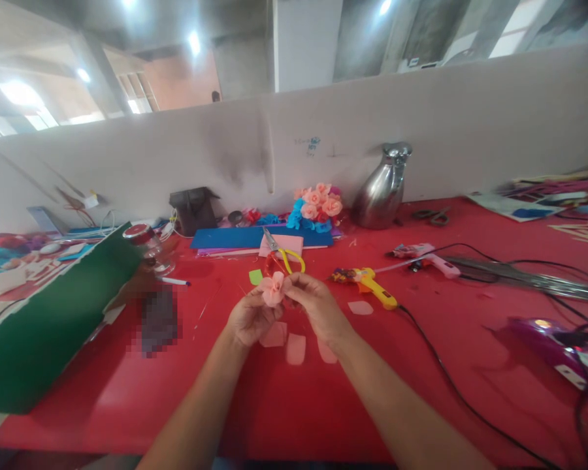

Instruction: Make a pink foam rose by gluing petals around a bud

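A small pink paper flower (273,290) is held up between both hands over the red table. My left hand (252,318) is closed around its base from the left. The fingers of my right hand (310,301) pinch its petals on the right side. Under the hands lie several cut pink paper petals (296,350). Another pink petal (360,307) rests to the right, below a yellow hot glue gun (372,285). Just beyond the flower are yellow-handled scissors (285,251) and a light green paper piece (255,277).
A green board (53,326) stands along the left, beside a glass jar (149,248). Blue sheets (225,237), finished paper flowers (318,201) and a metal jug (383,189) line the back. A pink glue gun (434,258), black cables and a purple power strip (543,346) lie right.
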The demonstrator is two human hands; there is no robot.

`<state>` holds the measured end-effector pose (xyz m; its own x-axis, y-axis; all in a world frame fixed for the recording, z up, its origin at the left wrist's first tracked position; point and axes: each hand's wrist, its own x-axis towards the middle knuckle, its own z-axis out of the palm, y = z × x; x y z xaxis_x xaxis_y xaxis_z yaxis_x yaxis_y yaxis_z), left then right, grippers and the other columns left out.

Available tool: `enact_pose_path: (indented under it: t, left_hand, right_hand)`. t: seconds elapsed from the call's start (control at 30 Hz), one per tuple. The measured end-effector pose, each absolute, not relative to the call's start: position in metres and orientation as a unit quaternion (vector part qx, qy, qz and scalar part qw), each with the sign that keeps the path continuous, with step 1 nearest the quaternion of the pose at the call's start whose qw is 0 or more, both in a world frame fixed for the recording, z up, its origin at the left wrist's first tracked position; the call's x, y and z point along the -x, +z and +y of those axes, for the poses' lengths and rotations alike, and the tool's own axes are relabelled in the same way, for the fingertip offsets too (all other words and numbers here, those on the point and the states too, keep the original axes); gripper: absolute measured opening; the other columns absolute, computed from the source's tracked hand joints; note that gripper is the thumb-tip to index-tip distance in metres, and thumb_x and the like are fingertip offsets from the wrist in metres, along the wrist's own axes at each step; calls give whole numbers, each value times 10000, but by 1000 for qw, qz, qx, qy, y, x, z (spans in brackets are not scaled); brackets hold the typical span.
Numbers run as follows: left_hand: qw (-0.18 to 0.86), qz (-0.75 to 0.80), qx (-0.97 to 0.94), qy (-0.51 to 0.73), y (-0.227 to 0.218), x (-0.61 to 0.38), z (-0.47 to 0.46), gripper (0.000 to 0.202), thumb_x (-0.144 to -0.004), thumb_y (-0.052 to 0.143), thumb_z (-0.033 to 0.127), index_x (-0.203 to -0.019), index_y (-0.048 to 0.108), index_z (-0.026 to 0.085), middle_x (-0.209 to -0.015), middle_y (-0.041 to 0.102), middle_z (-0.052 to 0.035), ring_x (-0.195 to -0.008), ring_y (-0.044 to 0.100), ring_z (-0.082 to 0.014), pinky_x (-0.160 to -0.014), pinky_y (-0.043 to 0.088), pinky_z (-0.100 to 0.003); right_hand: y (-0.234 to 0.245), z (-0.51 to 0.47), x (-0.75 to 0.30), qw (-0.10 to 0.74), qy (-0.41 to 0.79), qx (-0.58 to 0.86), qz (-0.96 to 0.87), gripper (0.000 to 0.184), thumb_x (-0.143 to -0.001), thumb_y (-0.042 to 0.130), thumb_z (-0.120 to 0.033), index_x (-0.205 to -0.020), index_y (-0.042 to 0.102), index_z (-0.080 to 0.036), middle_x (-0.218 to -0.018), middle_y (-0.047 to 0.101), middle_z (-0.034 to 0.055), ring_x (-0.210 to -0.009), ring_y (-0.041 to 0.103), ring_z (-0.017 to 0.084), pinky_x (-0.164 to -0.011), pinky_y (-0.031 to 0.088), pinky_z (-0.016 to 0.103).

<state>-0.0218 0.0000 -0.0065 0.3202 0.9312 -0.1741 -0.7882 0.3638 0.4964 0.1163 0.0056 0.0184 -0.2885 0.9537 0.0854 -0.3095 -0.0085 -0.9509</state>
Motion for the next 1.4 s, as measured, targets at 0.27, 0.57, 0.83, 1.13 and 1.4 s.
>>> enact_pose_path:
  t: [0.27,0.57,0.83,1.13,1.4]
  left_hand:
    - [776,251,-213,538,-8,22,2,230,-597,611,-54,-759,639,107,-724,657,-26,-635,596,-71,-628,481,-161]
    - [779,254,-224,527,-10,22,2,210,-583,618,-54,-716,632,108,-665,636,-19,-605,584,-75,-566,463,-151]
    - [798,242,-159,528,-11,22,2,291,-636,598,-50,-852,630,142,-739,664,-23,-622,603,-76,-581,486,-156]
    - [798,247,-98,542,-10,21,3,298,-722,470,-65,-912,599,125,-743,634,-40,-590,584,-62,-566,486,-150]
    - [736,292,-55,608,-6,37,12,236,-772,424,-38,-819,566,144,-702,603,-10,-549,551,-52,-566,500,-160]
  right_hand:
    - [17,7,-117,498,628,335,-495,157,-723,650,-328,-682,602,-185,-615,527,-41,-567,409,86,-571,310,242]
    - [16,7,-117,484,646,321,-496,187,-743,630,-334,-649,584,-179,-589,507,-41,-557,397,82,-557,298,236]
    - [16,7,-117,488,642,329,-492,208,-746,624,-355,-635,574,-186,-589,511,-43,-550,407,83,-557,307,237]
    - [8,12,-116,514,618,377,-461,205,-739,603,-394,-705,601,-191,-625,549,-31,-549,438,89,-549,318,243]
    - [3,22,-127,352,517,449,-638,92,-686,614,-279,-688,612,-187,-661,601,-15,-621,516,121,-613,365,262]
